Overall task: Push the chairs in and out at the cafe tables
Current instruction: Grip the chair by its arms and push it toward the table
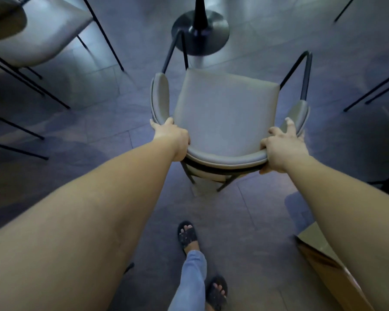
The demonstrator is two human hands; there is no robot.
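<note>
A grey padded chair (222, 108) with a curved backrest and thin black legs stands in front of me on the tiled floor. My left hand (174, 136) grips the left end of the curved backrest. My right hand (283, 145) grips the right end of the same backrest, fingers over the top edge. Beyond the chair's front stands the round black table base (213, 25) with its central post; the tabletop is out of view.
Another grey chair (38, 34) stands at the upper left, with more black chair legs along the left edge (16, 149) and right edge (373, 93). A brown box corner (323, 265) sits at lower right. My feet in black sandals (186, 234) are behind the chair.
</note>
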